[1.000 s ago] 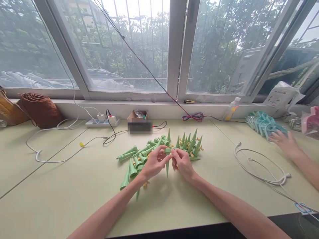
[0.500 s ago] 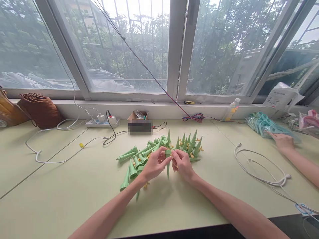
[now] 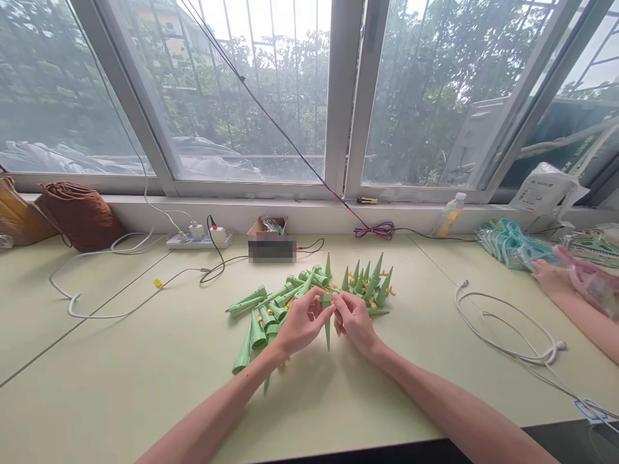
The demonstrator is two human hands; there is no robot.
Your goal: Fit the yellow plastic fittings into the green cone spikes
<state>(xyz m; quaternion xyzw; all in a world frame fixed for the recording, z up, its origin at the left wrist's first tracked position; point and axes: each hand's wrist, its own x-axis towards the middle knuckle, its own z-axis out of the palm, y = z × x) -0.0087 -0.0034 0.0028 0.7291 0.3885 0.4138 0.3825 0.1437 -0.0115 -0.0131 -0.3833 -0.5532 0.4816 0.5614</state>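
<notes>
My left hand (image 3: 304,319) is closed round the wide collar of a green plant watering spike (image 3: 327,334), whose point hangs down. Close against its right side, my right hand (image 3: 355,320) has thumb and fingers pinched together; a small bit of yellow shows there, but what they hold is mostly hidden. Left of and behind my hands lies a loose pile of green spikes (image 3: 245,348) with yellow valve pieces among them. To the right rear, several spikes (image 3: 376,276) stand point up, with yellow valves sticking out at their sides.
Another person's hand (image 3: 554,278) reaches in at the right, among teal plastic items (image 3: 507,241) and a pink bagged item (image 3: 587,277). A white cable (image 3: 507,351) lies coiled at right. A power strip (image 3: 199,240), small box (image 3: 267,225) and bottle (image 3: 449,216) line the back.
The other person's hand at right has shifted slightly, and the pink bagged item has come forward and left beside it. My hands keep nearly the same place on the spike.
</notes>
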